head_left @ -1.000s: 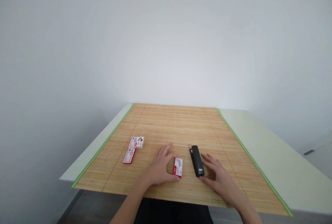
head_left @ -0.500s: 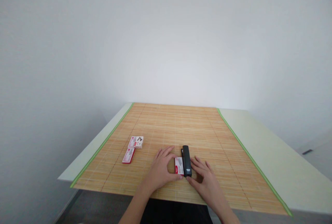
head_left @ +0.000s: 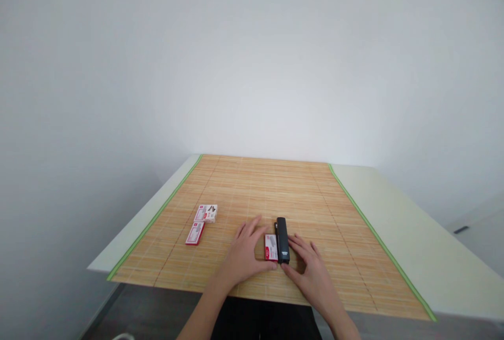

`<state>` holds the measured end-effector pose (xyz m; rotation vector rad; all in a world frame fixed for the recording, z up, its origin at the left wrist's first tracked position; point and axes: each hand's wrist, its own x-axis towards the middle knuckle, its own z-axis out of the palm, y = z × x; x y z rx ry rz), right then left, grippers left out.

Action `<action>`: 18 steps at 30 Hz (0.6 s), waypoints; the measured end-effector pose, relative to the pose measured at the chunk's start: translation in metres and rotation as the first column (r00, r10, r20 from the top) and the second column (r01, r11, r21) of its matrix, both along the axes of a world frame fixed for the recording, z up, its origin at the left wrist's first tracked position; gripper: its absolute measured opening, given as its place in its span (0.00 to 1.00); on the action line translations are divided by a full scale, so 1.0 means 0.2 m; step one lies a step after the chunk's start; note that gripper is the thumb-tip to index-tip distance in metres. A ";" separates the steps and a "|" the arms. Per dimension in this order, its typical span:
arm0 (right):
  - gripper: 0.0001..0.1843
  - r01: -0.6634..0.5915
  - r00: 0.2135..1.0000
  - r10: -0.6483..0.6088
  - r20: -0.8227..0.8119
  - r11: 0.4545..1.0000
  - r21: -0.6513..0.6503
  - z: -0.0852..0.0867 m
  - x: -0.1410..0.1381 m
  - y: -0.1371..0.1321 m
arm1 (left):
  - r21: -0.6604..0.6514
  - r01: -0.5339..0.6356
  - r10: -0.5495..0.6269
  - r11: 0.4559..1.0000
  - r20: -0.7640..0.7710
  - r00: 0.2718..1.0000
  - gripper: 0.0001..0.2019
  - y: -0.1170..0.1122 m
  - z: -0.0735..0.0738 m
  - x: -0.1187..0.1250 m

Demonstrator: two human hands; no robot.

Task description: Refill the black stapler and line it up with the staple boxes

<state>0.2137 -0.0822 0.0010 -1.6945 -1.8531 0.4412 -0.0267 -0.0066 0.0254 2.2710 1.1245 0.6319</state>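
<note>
A black stapler (head_left: 282, 240) lies lengthwise on the bamboo mat (head_left: 271, 188), with a small red-and-white staple box (head_left: 271, 248) flat against its left side. My left hand (head_left: 244, 256) is curved around the box with fingers spread. Its thumb tip is at the box's near edge, while the index finger stands off the far left corner. On the stapler's right is my right hand (head_left: 310, 267), fingers apart. The right thumb tip touches or nearly touches the stapler's near end, and the index fingertip is at its right side.
Farther left on the mat, a white-and-red box (head_left: 206, 213) touches a flat red-and-white box (head_left: 195, 233) in front of it. Green edging (head_left: 378, 235) borders the mat on the white table (head_left: 417, 245). A wall (head_left: 260, 67) rises behind the table.
My left index finger has lifted slightly away from the staple box. The view has shifted a little. The stapler and boxes keep their arrangement.
</note>
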 end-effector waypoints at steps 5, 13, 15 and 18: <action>0.38 0.025 1.000 -0.026 0.013 0.997 0.075 -0.03 0.01 0.00 | 0.140 -0.114 0.112 0.984 0.026 0.993 0.42 0.05 0.04 -0.19; 0.37 0.040 0.997 -0.045 0.066 0.996 0.075 -0.04 0.01 -0.01 | 0.265 -0.609 0.664 0.748 -0.284 0.692 0.39 0.36 0.07 -0.81; 0.36 0.037 0.996 -0.042 0.079 0.997 0.071 -0.04 0.01 0.00 | 0.160 -0.568 0.583 0.807 -0.374 0.722 0.41 0.43 0.06 -0.86; 0.37 0.033 0.995 -0.039 0.089 0.997 0.063 -0.04 0.01 0.00 | 0.067 -0.525 0.504 0.849 -0.403 0.764 0.39 0.49 0.06 -0.85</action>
